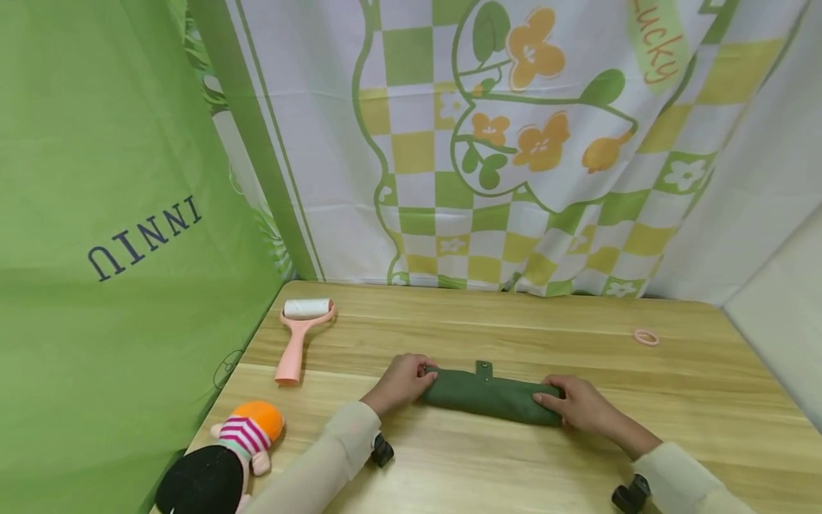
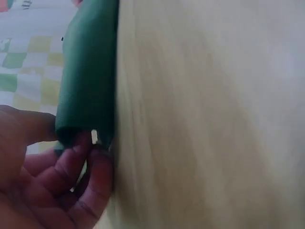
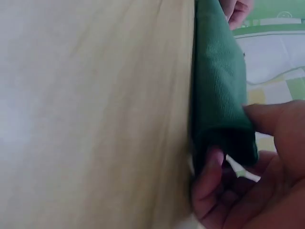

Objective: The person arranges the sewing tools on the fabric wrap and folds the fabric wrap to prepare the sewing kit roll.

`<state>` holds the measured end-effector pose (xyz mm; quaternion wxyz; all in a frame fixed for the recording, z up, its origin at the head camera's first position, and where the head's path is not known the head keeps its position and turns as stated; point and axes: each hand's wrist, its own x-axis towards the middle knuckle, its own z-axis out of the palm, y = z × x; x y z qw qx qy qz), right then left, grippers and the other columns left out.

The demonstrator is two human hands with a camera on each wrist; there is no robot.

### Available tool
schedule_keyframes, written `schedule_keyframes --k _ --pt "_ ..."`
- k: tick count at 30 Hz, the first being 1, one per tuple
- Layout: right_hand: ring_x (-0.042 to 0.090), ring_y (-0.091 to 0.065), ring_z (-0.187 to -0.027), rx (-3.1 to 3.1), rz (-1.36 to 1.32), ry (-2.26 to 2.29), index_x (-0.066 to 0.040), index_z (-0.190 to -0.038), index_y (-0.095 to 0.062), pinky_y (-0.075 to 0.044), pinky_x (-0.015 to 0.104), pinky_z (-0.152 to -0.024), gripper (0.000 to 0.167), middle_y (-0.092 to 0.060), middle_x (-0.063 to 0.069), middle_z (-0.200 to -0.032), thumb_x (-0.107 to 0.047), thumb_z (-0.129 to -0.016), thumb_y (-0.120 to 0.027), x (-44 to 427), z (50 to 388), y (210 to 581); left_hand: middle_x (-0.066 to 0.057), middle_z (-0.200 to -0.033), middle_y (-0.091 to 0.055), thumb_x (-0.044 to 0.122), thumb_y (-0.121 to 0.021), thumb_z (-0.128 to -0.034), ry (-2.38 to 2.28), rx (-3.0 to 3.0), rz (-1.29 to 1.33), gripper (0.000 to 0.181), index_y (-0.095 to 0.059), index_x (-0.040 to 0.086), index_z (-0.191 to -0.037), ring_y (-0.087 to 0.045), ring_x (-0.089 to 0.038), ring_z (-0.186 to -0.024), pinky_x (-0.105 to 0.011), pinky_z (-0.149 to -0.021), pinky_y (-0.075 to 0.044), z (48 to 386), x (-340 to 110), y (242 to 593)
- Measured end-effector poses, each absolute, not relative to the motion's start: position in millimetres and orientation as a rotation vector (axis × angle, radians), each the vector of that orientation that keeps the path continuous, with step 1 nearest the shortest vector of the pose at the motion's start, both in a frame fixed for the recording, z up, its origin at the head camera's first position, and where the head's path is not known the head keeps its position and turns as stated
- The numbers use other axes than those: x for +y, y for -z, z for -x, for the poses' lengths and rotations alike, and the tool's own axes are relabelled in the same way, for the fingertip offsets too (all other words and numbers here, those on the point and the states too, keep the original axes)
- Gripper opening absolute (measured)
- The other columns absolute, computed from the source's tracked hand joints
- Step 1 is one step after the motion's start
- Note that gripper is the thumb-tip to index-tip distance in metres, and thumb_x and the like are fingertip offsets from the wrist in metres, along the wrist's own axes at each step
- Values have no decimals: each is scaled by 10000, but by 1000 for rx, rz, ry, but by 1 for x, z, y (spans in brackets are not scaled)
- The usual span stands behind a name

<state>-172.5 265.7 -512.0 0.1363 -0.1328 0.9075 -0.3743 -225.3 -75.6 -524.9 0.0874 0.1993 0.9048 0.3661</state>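
Note:
A dark green fabric roll [image 1: 491, 397] lies across the wooden table, with a small snap tab sticking up from its far edge. My left hand [image 1: 403, 382] grips its left end, thumb on top and fingers at the open end. At the other end my right hand [image 1: 581, 403] pinches the fabric between thumb and fingers. In the left wrist view, fingertips curl into the hollow end of the green roll [image 2: 90, 71]. The right wrist view shows the rolled edge [image 3: 221, 81] held the same way. What is inside the roll is hidden.
A pink lint roller [image 1: 293, 350] lies at the table's back left. Nearer on that side is a doll [image 1: 247, 435] with an orange and striped body. A pink ring [image 1: 646, 337] rests at the back right. Patterned curtain [image 1: 475, 214] hangs behind the table [image 1: 488, 314].

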Motion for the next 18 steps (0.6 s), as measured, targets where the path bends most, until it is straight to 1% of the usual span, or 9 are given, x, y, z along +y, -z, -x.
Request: schedule_keyframes --k 2,3,6,8,9,10,13,15,18 --pt "96 -547 -478 2657 375 1048 -99 -953 -649 -449 249 -486 222 -565 2 -684 -318 -983 -635 263 174 511 71 -636 -543 186 -663 -966 -1014 2734 -585 199 -759 85 -1109 -421 -38 -534 -182 -525 -369 226 -73 524" --pt "103 -548 -508 2688 389 1018 -89 -944 -658 -445 250 -507 213 -573 10 -699 -299 -974 -649 262 174 510 68 -655 -574 191 -672 -961 -979 2758 -587 184 -766 95 -1086 -441 -38 -545 -186 -531 -382 227 -72 523" --pt "126 -572 -662 2782 415 896 -56 -952 -684 -459 275 -603 196 -621 40 -807 -251 -944 -690 258 176 503 44 -855 -657 211 -703 -943 -875 2834 -598 141 -779 121 -1021 -552 -68 -694 -218 -628 -464 229 -69 520" --pt "139 -556 -749 2814 419 822 -50 -942 -683 -450 300 -652 183 -631 51 -862 -230 -926 -710 255 178 500 20 -982 -692 218 -715 -936 -830 2859 -607 117 -781 135 -983 -613 -106 -812 -259 -708 -510 231 -68 520" --pt "145 -543 -790 2820 419 797 -52 -937 -677 -447 314 -675 177 -637 53 -885 -222 -918 -719 254 179 500 11 -1028 -699 221 -716 -935 -812 2863 -608 110 -779 139 -973 -630 -125 -863 -279 -743 -523 232 -68 520" --pt "150 -547 -798 2808 405 792 -53 -938 -667 -453 324 -681 173 -641 48 -884 -214 -913 -726 253 181 500 6 -1058 -703 223 -713 -937 -799 2859 -604 110 -776 140 -970 -642 -138 -898 -295 -769 -531 233 -68 520" --pt "154 -558 -803 2751 396 824 -45 -973 -645 -460 326 -691 184 -649 44 -882 -185 -900 -739 253 185 501 -3 -1010 -738 213 -683 -956 -750 2833 -617 108 -755 134 -965 -664 -148 -881 -316 -779 -544 234 -66 519" --pt "152 -560 -812 2719 398 859 -33 -990 -653 -463 320 -706 197 -656 45 -887 -170 -889 -751 255 187 501 -2 -989 -733 200 -660 -967 -710 2822 -638 103 -733 127 -960 -657 -143 -877 -318 -791 -540 234 -65 517" --pt "139 -533 -770 2666 406 909 -28 -940 -685 -441 282 -680 167 -644 23 -832 -169 -885 -754 258 189 502 -18 -973 -712 170 -628 -978 -674 2808 -681 97 -703 110 -961 -635 -148 -868 -317 -799 -530 233 -64 515"
